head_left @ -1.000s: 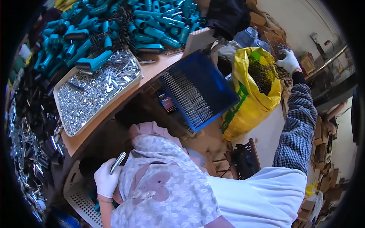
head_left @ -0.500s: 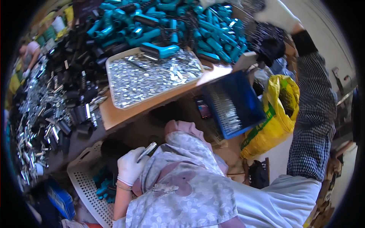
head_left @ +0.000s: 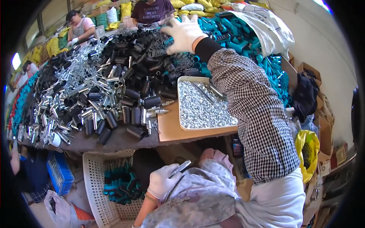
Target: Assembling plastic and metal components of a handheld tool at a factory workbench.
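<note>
In my gloved left hand (head_left: 160, 182), close to my lap, is a shiny metal tube (head_left: 181, 167), its end poking out past the fingers. My gloved right hand (head_left: 184, 35) reaches across the table with fingers spread and nothing visible in it. It hovers over or rests on a heap of dark coil springs (head_left: 154, 43); contact is hard to tell. Black sleeves (head_left: 131, 68) lie heaped to its left, teal tool handles (head_left: 228, 30) to its right. Below my right arm sits a white tray (head_left: 179, 110) full of small silvery metal pieces, with a few rods on top.
Loose metal tubes (head_left: 91, 87) cover the table's left side. A perforated white basket (head_left: 93, 190) with teal-handled pieces stands below the table edge. A blue bin (head_left: 61, 173) is farther left; a yellow bag (head_left: 306, 148) stands right. Co-workers (head_left: 80, 28) sit across the table.
My right hand has swung from the far right to the left, over the springs, its fingers now spread. My left hand still holds the metal tube. The view has shifted, showing more of the table.
</note>
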{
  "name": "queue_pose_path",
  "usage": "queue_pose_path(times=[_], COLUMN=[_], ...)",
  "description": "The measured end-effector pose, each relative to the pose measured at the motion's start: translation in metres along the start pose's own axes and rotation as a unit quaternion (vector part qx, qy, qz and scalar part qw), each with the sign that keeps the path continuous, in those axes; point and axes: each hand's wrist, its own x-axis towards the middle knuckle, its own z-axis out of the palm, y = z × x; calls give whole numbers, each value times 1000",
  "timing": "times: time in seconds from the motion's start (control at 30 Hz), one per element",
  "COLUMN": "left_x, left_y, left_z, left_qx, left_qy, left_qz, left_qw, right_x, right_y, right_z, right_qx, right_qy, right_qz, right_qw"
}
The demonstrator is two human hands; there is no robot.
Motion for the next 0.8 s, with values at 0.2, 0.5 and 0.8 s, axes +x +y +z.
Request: queue_pose_path(times=[0.2, 0.5, 0.8], left_x=[18, 75, 87], left_y=[-5, -11, -13], left_z=[-3, -15, -30], left_qx=[-9, 33, 21], left_qy=[-9, 32, -61], left_qz=[12, 19, -5], left_qw=[1000, 999, 998], right_x=[0, -84, -190], right_y=[35, 73, 15], right_z=[6, 56, 21], right_qx=[47, 200, 591], right_qy=[29, 148, 240], right_qz=[70, 118, 262], right_qw=[996, 961, 724])
